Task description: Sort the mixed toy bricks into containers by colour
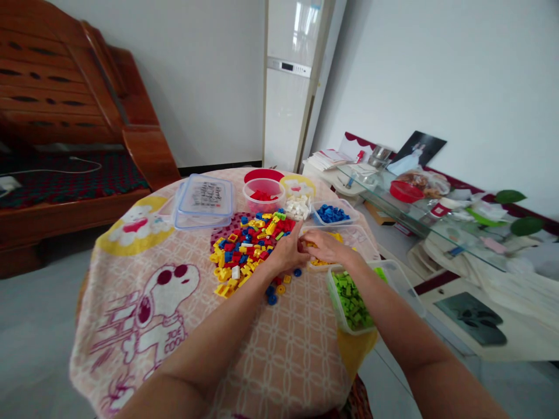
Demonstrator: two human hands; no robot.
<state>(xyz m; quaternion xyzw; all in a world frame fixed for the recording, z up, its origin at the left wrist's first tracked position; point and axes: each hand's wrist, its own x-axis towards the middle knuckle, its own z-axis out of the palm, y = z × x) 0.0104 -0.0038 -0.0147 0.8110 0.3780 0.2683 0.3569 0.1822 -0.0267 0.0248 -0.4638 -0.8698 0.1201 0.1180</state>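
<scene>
From where I stood, the cloth-covered desk (pixel 279 349) took up mid-frame, looking part sorted by colour. Mixed pile (pixel 244 250), centre of frame, was the bulk of what was left: red, yellow and blue bricks, a few green and white, all loose.

Green box (pixel 337 317), right of centre, was well stocked. Lids (pixel 205 195) sat stacked to the upper left of the pile. Yellow box (pixel 318 267), just above the green, was partly covered by a hand, fill unclear. Red tub (pixel 262 207), upper centre, had some in. Blue box (pixel 334 223), to its right, was well covered. White heap (pixel 297 208) lay between those two. My guess: about halfway.

Left hand (pixel 288 253) was at the pile's right edge, right hand (pixel 325 244) over the yellow box, close together; fingertips hidden, couldn't tell if either gripped anything.

Smallest: round pieces (pixel 272 299) below the pile, unboxed.
</scene>
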